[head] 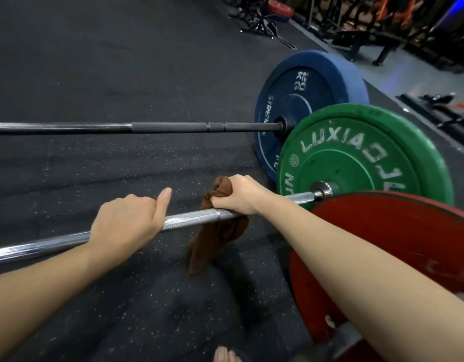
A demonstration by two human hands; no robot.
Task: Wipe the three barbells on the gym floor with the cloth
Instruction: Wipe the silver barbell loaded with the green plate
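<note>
Right hand (236,195) clamps cloth (218,239) round barbell (191,220); left hand (126,223) grips barbell; I judge the dangling tail may snag.

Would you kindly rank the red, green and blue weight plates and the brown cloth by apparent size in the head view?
1. Red weight plate, nearest and cropped, so unsure
2. Green weight plate
3. Blue weight plate, farther; may match green
4. Brown cloth

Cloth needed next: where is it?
Centre of head view: the cloth drapes over the silver bar, gripped by the right hand, left of the green plate.
</note>
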